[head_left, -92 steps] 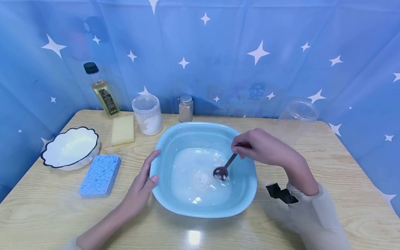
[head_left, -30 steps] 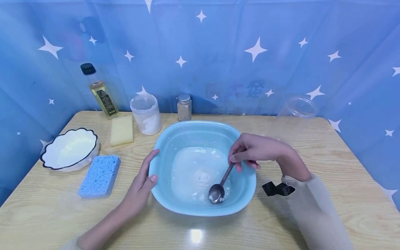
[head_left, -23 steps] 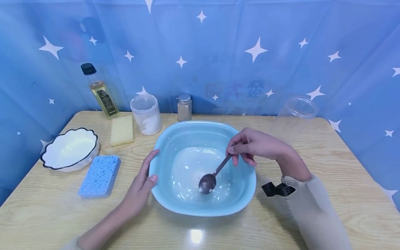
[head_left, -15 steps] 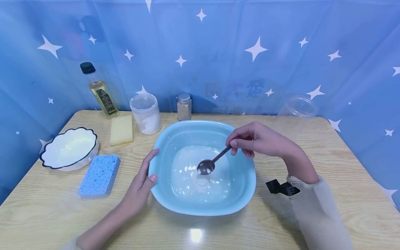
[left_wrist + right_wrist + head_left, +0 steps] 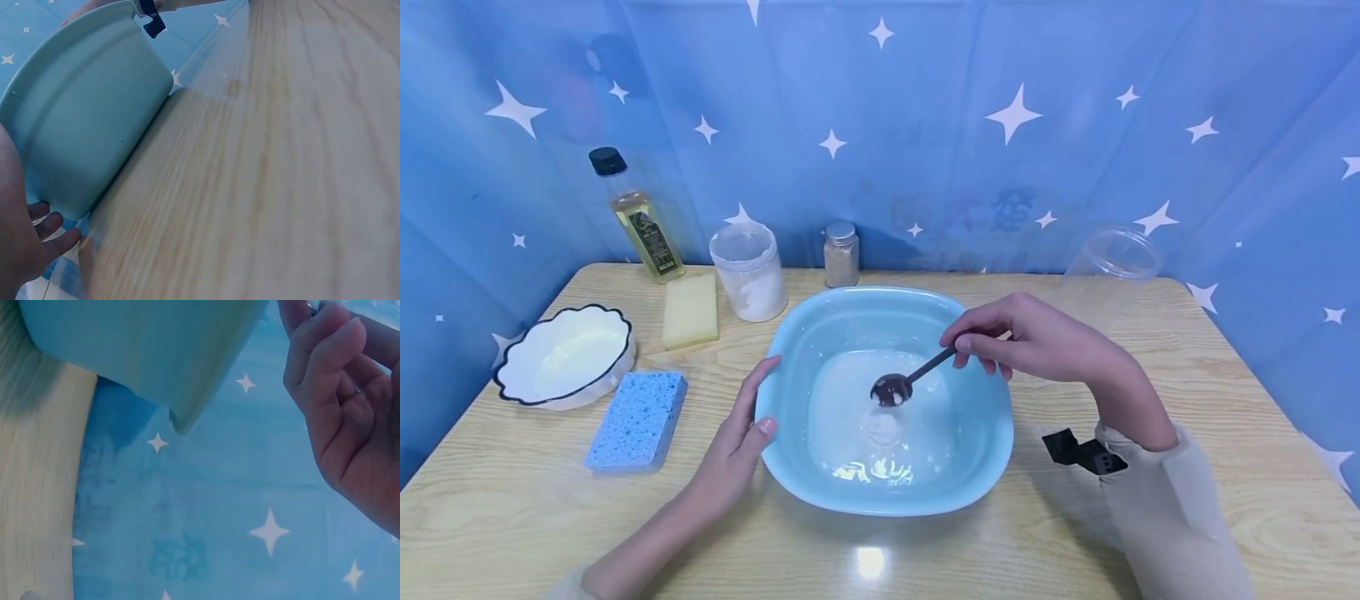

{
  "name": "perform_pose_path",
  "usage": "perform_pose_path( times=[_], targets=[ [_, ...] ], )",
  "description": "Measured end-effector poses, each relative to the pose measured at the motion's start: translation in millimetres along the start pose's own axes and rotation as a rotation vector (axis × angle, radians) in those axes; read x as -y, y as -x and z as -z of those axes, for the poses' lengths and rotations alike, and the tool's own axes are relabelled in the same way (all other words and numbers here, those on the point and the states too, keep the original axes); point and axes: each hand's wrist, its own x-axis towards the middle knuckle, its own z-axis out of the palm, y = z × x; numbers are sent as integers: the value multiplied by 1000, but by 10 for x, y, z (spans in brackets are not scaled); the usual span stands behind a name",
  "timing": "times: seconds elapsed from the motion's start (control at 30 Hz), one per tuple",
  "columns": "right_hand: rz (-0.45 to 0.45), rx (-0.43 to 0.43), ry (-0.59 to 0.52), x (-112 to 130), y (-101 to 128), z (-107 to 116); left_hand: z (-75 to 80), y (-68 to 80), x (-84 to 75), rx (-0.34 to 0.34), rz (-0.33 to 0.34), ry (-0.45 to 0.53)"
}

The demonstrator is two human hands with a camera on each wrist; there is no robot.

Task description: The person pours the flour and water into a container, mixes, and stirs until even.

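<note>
Spoon (image 5: 904,380) has swung from the lower right of the basin floor up toward its centre over the last second, bowl now lifted a bit above the milky liquid with white residue clinging to it; right hand (image 5: 1030,337) has shifted up with it, toward the far right rim. Reads as stirring in progress, liquid not yet even, since white patches show at the lower part of the pool. Right hand pinches the dark handle between thumb and fingertips, other fingers curled under; right wrist view shows only curled fingers (image 5: 331,375) against the starry backdrop and the basin's outer wall, with just a glint of the handle at the top edge. Left hand (image 5: 741,446) has not moved: fingers straight, thumb on the near-left rim of the light blue basin (image 5: 790,350), steadying it; left wrist view shows fingertips (image 5: 50,228) against the basin's underside and the wooden table (image 5: 281,187). Basin sits centre frame. Left of frame: white scalloped bowl (image 5: 568,354), blue sponge (image 5: 640,421), yellow sponge (image 5: 691,310). Along the back: oil bottle (image 5: 638,217), white powder tub (image 5: 749,272), small spice jar (image 5: 841,254), clear empty jar (image 5: 1112,258) at upper right. Black wrist strap clip (image 5: 1082,454) below the right wrist.
</note>
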Motion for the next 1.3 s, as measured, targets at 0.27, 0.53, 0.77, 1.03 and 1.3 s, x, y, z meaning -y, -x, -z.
perform_pose_path(
  times=[0.27, 0.53, 0.77, 1.03, 1.3],
  targets=[
    [-81, -42, -36, 3, 1, 31, 0, -1, 0, -1, 2, -4],
    [-101, 42, -38, -13, -41, -46, -1, 1, -4, -1, 3, -10],
    [-76, 85, -36, 26, -150, -202, 0, -4, -3, 0, 7, -7],
    [-42, 53, -9, 55, -252, -326, 6, -10, -10, -4, 12, -13],
    [-115, -28, 29, -17, -262, -283, 9, -16, -17, -5, 9, -6]
  ],
)
